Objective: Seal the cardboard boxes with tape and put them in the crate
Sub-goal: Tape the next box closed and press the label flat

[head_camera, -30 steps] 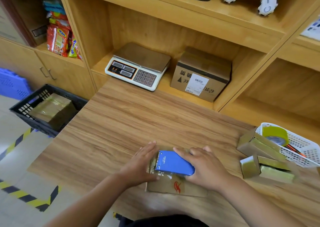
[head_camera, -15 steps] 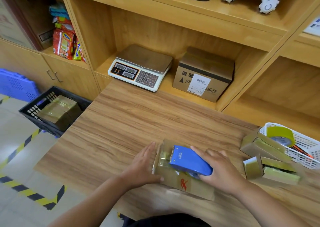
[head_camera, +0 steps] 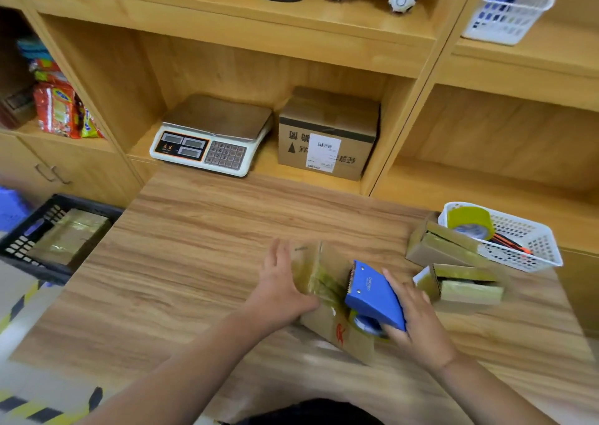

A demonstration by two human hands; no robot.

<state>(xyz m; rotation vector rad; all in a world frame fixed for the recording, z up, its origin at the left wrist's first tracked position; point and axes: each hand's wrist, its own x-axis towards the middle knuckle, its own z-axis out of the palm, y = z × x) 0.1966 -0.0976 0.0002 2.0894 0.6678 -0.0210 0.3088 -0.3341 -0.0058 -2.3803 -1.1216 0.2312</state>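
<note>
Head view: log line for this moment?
step: taping cardboard box | left hand: flat against box side | right hand: grips blue tape dispenser | crate: holds one taped box

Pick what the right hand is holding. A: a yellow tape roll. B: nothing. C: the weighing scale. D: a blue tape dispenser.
D: the right hand grips the blue tape dispenser, which sits on top of the cardboard box on the table.
</note>
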